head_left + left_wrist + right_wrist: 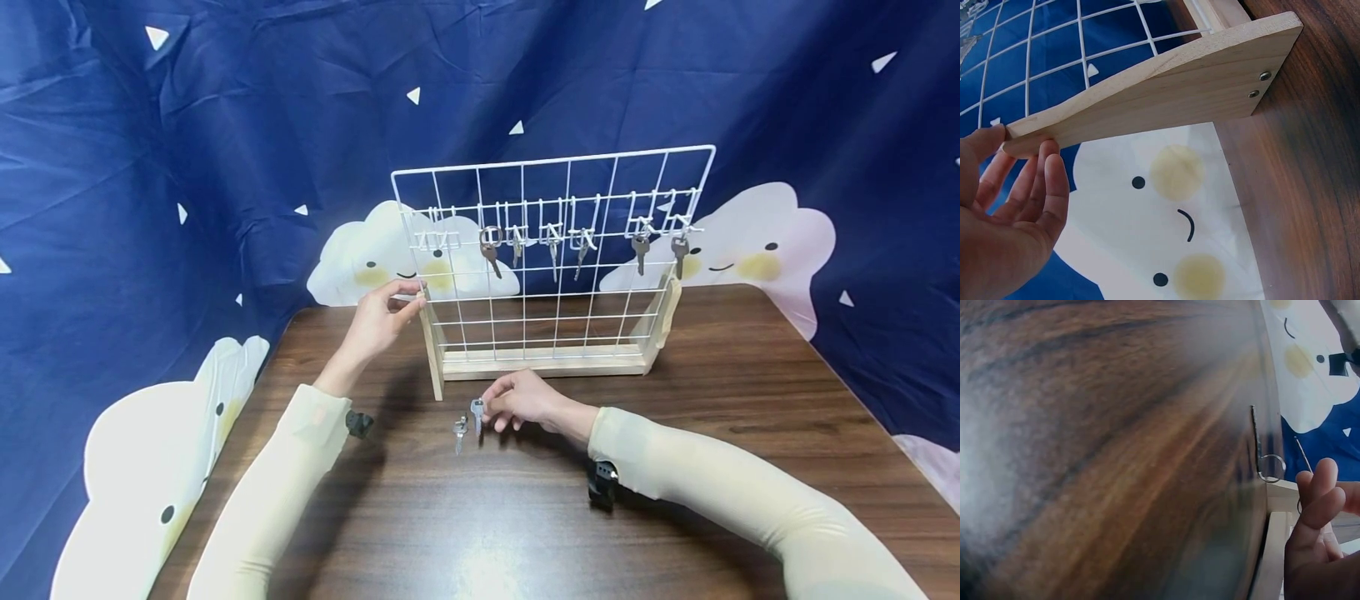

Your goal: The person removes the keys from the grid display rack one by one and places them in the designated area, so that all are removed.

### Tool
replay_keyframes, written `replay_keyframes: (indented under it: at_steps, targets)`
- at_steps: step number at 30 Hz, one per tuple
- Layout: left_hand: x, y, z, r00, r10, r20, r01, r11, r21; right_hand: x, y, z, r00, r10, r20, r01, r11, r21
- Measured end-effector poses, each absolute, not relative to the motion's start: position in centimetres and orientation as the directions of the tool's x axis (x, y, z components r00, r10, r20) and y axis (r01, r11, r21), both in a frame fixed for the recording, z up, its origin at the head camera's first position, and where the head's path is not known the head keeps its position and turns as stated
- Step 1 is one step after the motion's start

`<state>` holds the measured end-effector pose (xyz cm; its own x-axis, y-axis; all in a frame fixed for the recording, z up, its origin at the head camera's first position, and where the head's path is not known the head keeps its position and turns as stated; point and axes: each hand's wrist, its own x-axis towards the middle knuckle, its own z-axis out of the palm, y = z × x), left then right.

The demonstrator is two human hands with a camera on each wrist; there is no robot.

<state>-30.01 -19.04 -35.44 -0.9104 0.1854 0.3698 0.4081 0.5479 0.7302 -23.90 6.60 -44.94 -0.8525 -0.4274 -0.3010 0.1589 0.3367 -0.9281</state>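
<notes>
A white wire grid rack with wooden sides and a wooden base (pixel 547 367) stands on the table. My left hand (pixel 378 321) grips the upper end of the rack's left wooden side (pixel 1166 94), thumb on one face and fingertips on the other. In front of the base, my right hand (pixel 525 400) pinches a silver key (pixel 477 414) by its head, blade pointing down. Just left of it, a second silver key (pixel 461 435) with a ring lies on the table. In the right wrist view, the held key (pixel 1302 453) is partly hidden behind the fingers.
Several keys hang from hooks on the grid, among them a dark key (pixel 641 250) and another dark key (pixel 680 254) at the right. Hooks at the grid's left end carry no key. Behind the brown wooden table (pixel 675 517) hangs a blue curtain (pixel 315 100) with clouds.
</notes>
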Motion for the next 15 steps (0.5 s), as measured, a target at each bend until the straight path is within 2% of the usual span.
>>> replay_keyframes:
  at_steps: [15]
  targets:
    - [-29.9,-19.05,-35.34,-0.915,0.182,0.361,0.399,0.552,0.732,-23.67,6.48,-45.99,-0.839,-0.444,-0.316,0.149,0.371,-0.917]
